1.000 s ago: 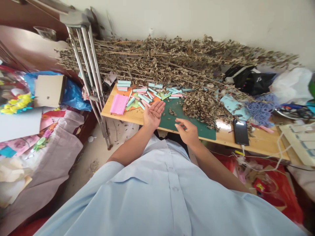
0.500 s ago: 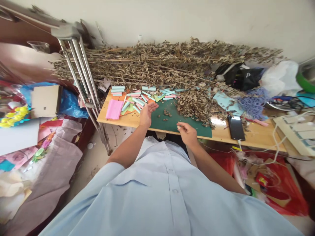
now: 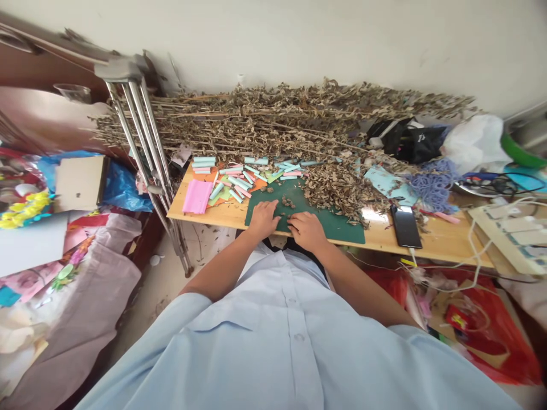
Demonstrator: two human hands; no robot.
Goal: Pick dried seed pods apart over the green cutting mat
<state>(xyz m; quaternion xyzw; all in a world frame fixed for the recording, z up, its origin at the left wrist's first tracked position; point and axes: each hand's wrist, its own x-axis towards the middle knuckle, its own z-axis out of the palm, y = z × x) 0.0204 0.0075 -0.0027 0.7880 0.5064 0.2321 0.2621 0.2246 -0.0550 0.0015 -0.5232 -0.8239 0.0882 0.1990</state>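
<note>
Left hand: the left hand (image 3: 262, 220) rests palm down on the green cutting mat (image 3: 329, 228), fingers extended and pointing toward the right hand. Nothing is visibly held.
Right hand: the right hand (image 3: 306, 232) rests on the near edge of the same mat, fingers curled slightly inward. Whether the fingertips (image 3: 292, 224) pinch anything cannot be determined.
Hand state: the hands are apart but just beside each other, with a narrow gap between the fingertips of each.
Mat contents: dried leaf crumbs (image 3: 288, 202) lie on the mat, just ahead of the gap between the hands.
Ahead of the right hand: a heap of dried leaves (image 3: 337, 191) lies at the far edge of the mat and spills onto it.
Ahead of the left hand: rolled paper tubes (image 3: 239, 181) in pale blue and pink lie in a loose group on the wooden table (image 3: 226, 212), beside a pink paper sheet (image 3: 197, 196).
Beyond both hands: long dried branches (image 3: 265, 111) lie across the back of the table, against the wall.
Right of the right hand: a black smartphone (image 3: 405, 226) lies face up near the table edge, with a tangle of blue yarn (image 3: 433, 185) beyond it.
Left of the left hand: aluminium crutches (image 3: 141, 136) lean upright against the table.
</note>
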